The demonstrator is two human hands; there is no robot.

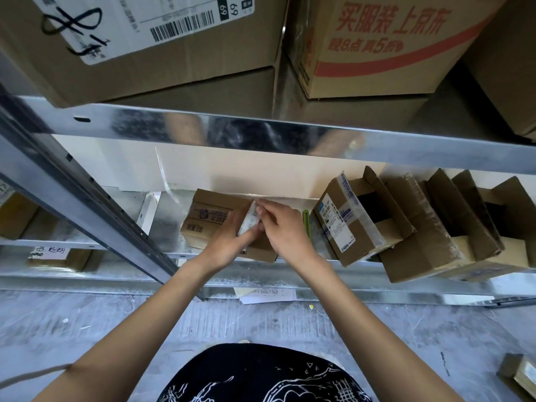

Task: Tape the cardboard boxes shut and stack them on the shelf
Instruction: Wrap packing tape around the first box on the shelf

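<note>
While both arms reach forward over the floor (87,320), the two hands meet on a small closed box (208,219) that sits on the lower metal shelf (162,210), left of centre. The left hand (229,242) lies along the near right part of the box, its fingers laid fairly straight and pressing against a whitish, crumpled strip of tape (248,219) on the box's right end. The right hand (284,227) comes in from the right with its fingers bent; thumb and forefinger pinch the far end of the same strip at the box's top right corner. A clear, shiny band of tape runs from that pinch leftward and up towards the pale board (232,172) standing at the back of the shelf.

Just right of the hands a slim green tool (306,224) stands on edge, between the right hand and a labelled box (345,224) that leans tilted with its flaps open. Further right, two more open boxes (452,227) lean against each other, flaps up, dark inside.

Across the scene above runs a bright metal beam (261,132), carrying large cartons: one with a white shipping label (139,39) on the left, one with red printing (385,44) on the right. A grey upright (95,198) slants down on the left. Some papers (266,294) lie on the floor under the shelf edge, and part of another small box (519,375) shows at the near right.
</note>
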